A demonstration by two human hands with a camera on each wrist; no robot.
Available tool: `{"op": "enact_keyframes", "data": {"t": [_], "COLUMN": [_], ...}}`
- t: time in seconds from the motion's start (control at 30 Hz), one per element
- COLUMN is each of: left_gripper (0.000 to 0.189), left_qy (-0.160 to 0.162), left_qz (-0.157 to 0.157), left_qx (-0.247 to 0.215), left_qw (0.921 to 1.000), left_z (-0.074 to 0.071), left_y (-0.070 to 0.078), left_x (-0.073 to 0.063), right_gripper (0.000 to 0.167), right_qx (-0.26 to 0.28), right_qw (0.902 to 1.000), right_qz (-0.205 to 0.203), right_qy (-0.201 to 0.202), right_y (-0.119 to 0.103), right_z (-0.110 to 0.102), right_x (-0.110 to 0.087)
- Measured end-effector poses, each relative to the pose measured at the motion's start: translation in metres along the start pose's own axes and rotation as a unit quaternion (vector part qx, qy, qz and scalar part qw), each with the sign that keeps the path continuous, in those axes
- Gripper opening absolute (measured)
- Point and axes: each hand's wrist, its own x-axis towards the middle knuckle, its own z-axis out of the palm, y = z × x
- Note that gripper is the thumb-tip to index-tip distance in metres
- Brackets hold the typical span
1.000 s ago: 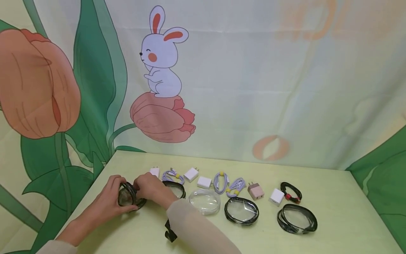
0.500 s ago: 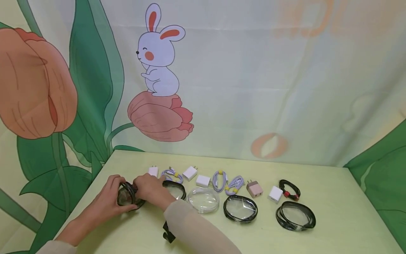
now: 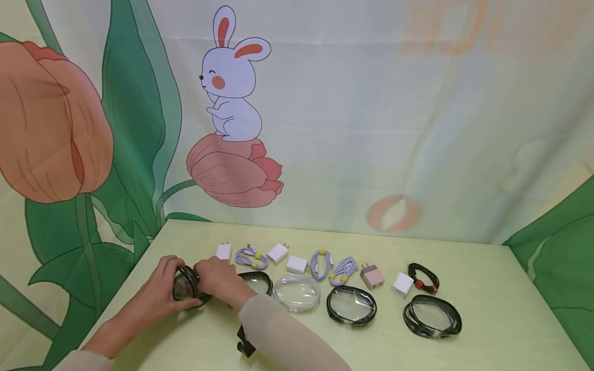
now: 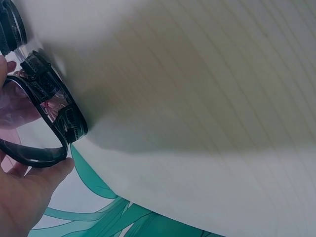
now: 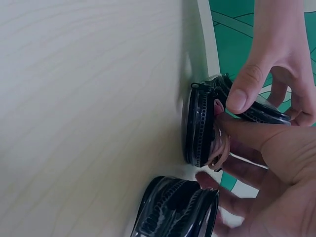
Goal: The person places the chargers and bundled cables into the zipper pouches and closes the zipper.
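At the table's left end, my left hand (image 3: pixel 162 288) grips the raised lid of a round clear zip pouch (image 4: pixel 37 160) with black trim. The pouch stands open like a clamshell, its zipper teeth showing. My right hand (image 3: pixel 215 278) is at the pouch's opening from the other side. In the right wrist view, its thumb and fingers pinch a pink coiled cable (image 5: pixel 221 145) that sits partly inside the pouch. My thumbs are close together at the pouch's hinge side. Most of the pouch's inside is hidden by the right hand in the head view.
Right of the hands lie more black-trimmed pouches, one (image 3: pixel 257 281) partly behind my right wrist, and an all-clear pouch (image 3: pixel 297 293). Behind them are white charger plugs (image 3: pixel 277 253), a pink plug (image 3: pixel 372 276), lilac coiled cables (image 3: pixel 322 265) and a black coiled cable (image 3: pixel 423 277).
The head view has shifted slightly. My right hand's fingers have tucked in a little toward the pouch; my left hand keeps its hold on the lid.
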Motion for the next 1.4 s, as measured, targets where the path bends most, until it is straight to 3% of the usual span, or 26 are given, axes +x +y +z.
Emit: {"op": "enact_keyframes", "data": {"t": [0.13, 0.23, 0.5, 0.7, 0.8, 0.93, 1.03, 1.27, 1.4], "left_gripper": [0.086, 0.086, 0.084, 0.083, 0.085, 0.087, 0.088, 0.088, 0.088], "left_qy": [0.0, 0.009, 0.024, 0.021, 0.016, 0.009, 0.006, -0.001, -0.007], "left_qz": [-0.003, 0.002, 0.022, 0.016, 0.004, -0.007, -0.009, -0.005, -0.012], "left_qx": [0.0, 0.001, 0.0, 0.0, -0.004, -0.003, -0.003, -0.004, -0.007], "left_qw": [1.0, 1.0, 0.9995, 0.9996, 0.9999, 0.9999, 0.9999, 1.0, 0.9999], "left_z": [-0.001, -0.001, -0.002, -0.004, -0.007, -0.01, -0.009, -0.006, -0.007], "left_y": [-0.002, -0.004, -0.006, -0.006, -0.007, -0.009, -0.01, -0.01, -0.009], "left_x": [-0.001, -0.002, -0.001, -0.001, -0.001, -0.002, -0.003, -0.003, -0.003], "right_gripper": [0.009, 0.009, 0.015, 0.002, 0.011, 0.02, 0.029, 0.051, 0.059], "right_qx": [-0.002, -0.001, -0.012, 0.05, 0.074, 0.067, 0.06, 0.011, -0.017], "right_qw": [0.9995, 0.9995, 0.9976, 0.9949, 0.9921, 0.9897, 0.9866, 0.9759, 0.9685], "right_qz": [0.032, 0.032, -0.058, -0.084, -0.096, -0.119, -0.151, -0.192, -0.209], "right_qy": [-0.003, -0.006, 0.035, 0.021, 0.033, 0.045, 0.017, -0.103, -0.135], "right_y": [-0.006, -0.009, -0.002, 0.007, 0.015, 0.03, 0.045, 0.079, 0.09], "right_z": [-0.001, -0.003, 0.001, -0.003, -0.012, -0.026, -0.036, -0.06, -0.065], "right_x": [0.0, 0.001, 0.012, 0.016, 0.019, 0.03, 0.04, 0.057, 0.067]}}
